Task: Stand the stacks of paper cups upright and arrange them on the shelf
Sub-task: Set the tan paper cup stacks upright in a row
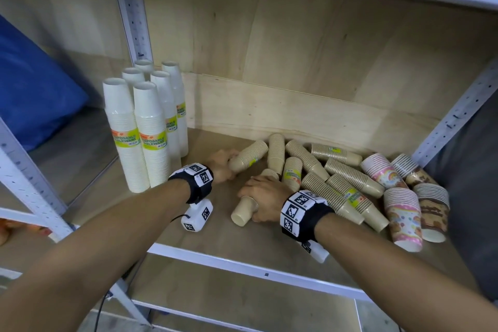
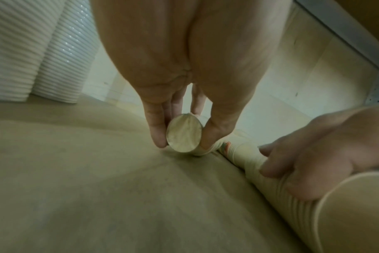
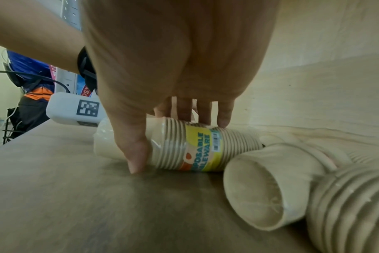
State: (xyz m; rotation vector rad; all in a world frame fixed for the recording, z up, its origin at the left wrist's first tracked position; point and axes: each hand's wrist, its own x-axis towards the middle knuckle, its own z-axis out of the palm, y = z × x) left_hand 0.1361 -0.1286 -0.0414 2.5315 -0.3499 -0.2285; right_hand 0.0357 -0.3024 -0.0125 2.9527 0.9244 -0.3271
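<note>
Several brown paper-cup stacks [image 1: 342, 167] lie in a pile on the wooden shelf board [image 1: 215, 240]. My left hand [image 1: 229, 167] grips the closed bottom end of one lying brown stack [image 1: 250, 155]; in the left wrist view thumb and fingers pinch its round base [image 2: 184, 132]. My right hand [image 1: 258, 197] is curled over a second lying brown stack [image 1: 244, 214], thumb on the near side and fingers behind, beside its yellow label [image 3: 201, 149]. Several white stacks [image 1: 145, 127] stand upright at the shelf's left.
Patterned pink and brown cup stacks [image 1: 404, 213] lie at the right end, near the grey upright post [image 1: 455, 116]. Another brown stack [image 3: 260, 190] lies just right of my right hand. A plywood back wall [image 1: 296, 110] closes the shelf; a white front rail [image 1: 242, 267] edges it.
</note>
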